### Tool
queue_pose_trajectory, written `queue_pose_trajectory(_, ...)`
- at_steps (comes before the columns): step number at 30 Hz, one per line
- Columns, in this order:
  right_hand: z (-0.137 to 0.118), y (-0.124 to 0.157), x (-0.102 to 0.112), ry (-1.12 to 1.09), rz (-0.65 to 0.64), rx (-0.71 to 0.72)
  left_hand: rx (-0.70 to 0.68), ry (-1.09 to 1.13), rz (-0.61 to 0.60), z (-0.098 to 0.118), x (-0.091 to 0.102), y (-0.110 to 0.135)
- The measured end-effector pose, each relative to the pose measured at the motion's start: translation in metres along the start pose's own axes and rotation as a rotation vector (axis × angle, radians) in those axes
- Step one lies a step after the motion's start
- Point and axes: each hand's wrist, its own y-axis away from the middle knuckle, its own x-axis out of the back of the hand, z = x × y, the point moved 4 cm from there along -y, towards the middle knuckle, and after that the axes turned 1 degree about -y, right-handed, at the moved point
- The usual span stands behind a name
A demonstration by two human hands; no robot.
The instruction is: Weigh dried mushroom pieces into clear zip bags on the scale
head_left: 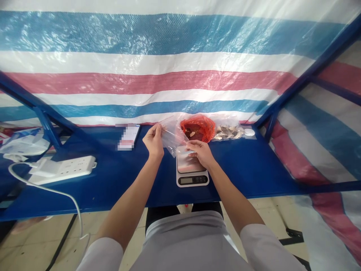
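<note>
Both my hands hold a small clear plastic bag above a blue table. My left hand pinches the bag's upper left edge. My right hand grips its lower right edge, just over the steel plate of a small kitchen scale. Behind the bag lies a red plastic bag with pale pieces inside. To its right is a clear bag of brownish slices.
A phone lies on the table to the left of my hands. A white power strip with a cable sits at the far left. A small white round lid is at the back right. Striped tarpaulin hangs behind.
</note>
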Motion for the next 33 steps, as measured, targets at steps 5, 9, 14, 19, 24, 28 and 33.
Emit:
queue_pose_trajectory(5,-0.004,0.003,-0.002,0.089,-0.032,-0.004,0.030,-0.018,-0.051,0.001,0.006,-0.011)
queue_pose_trajectory(9,-0.011,0.005,-0.007,0.193,-0.058,-0.022,0.119,-0.026,-0.111,0.000,0.012,-0.023)
queue_pose_trajectory(14,-0.029,-0.006,-0.010,0.323,-0.069,0.058,0.220,-0.073,-0.185,0.004,0.023,-0.038)
queue_pose_trajectory(19,-0.056,-0.030,-0.032,0.480,-0.062,0.238,0.286,-0.185,-0.361,0.003,0.027,-0.046)
queue_pose_trajectory(24,-0.081,-0.056,-0.079,1.051,-0.113,0.532,0.292,-0.247,-0.408,-0.004,0.030,-0.051)
queue_pose_trajectory(28,-0.082,-0.077,-0.103,1.465,-0.153,0.520,0.316,-0.238,-0.402,-0.010,0.031,-0.053)
queue_pose_trajectory(33,-0.078,-0.090,-0.110,1.562,-0.286,0.468,0.340,-0.201,-0.413,-0.020,0.032,-0.054)
